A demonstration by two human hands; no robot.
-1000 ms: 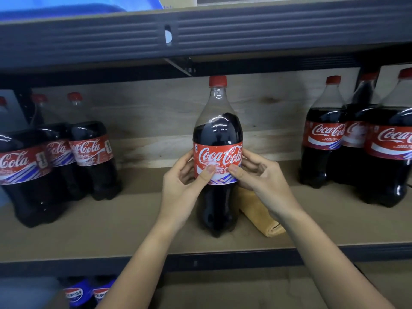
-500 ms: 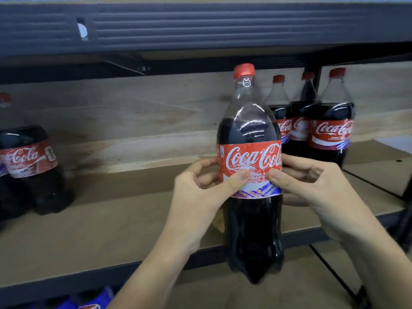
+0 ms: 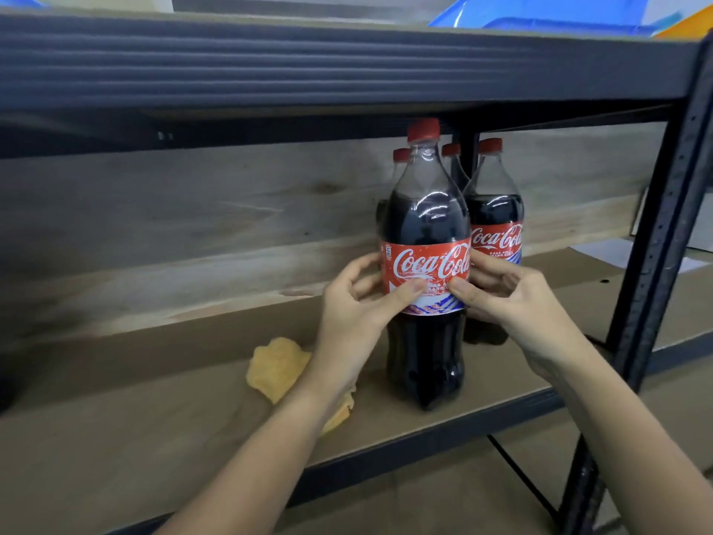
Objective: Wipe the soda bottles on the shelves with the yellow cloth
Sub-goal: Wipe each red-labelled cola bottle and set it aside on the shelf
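A large cola bottle [image 3: 424, 222] with a red cap and red label stands upright near the front of the wooden shelf board [image 3: 162, 430]. My left hand [image 3: 355, 314] grips its label from the left. On the other side my right hand [image 3: 513, 299] grips it too, both thumbs lying on the front of the label. Three more cola bottles [image 3: 497, 222] stand close behind it. The yellow cloth [image 3: 277, 366] lies crumpled on the board left of the bottle, partly under my left forearm; neither hand touches it.
A dark metal shelf beam [image 3: 347, 67] runs low overhead, just above the bottle caps. A black upright post [image 3: 656, 245] stands at the right. Blue bins [image 3: 540, 13] sit on the upper shelf. A lower cardboard-covered board [image 3: 443, 496] shows below.
Both hands carried the bottle rightwards and set it down in front of the group of bottles at the shelf's right end. The cloth stayed behind and now lies to its left.
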